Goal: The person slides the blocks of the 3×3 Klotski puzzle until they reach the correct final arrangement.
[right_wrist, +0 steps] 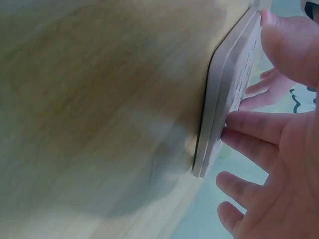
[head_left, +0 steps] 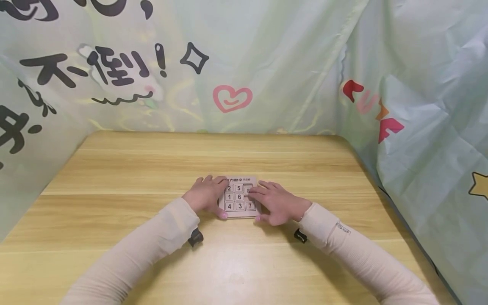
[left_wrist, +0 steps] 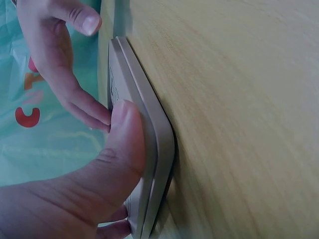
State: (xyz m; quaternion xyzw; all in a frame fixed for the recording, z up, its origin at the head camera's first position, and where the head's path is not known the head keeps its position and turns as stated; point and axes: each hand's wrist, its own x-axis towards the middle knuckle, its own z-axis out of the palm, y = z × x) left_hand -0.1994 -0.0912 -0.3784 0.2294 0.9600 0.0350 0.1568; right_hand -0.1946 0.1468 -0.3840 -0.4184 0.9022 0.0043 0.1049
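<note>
A flat wooden number slide puzzle [head_left: 240, 214] lies on the table, its tiles printed with black digits. My left hand [head_left: 206, 195] holds its left side, with the thumb [left_wrist: 123, 142] against the near corner and other fingers over the far left part. On the right, my right hand [head_left: 279, 205] touches the upper right tile [head_left: 248, 190] with extended fingertips; they partly cover its digit. A dark gap shows above that tile. The right thumb [right_wrist: 286, 47] is at the puzzle's near right corner. In the middle row, tiles 1 and 6 show.
The wood-grain table [head_left: 244, 262] spreads around the puzzle. Printed fabric [head_left: 274, 63] hangs behind it and along both sides. A dark wrist strap piece [head_left: 196, 237] sits under the left cuff and another [head_left: 300, 235] under the right.
</note>
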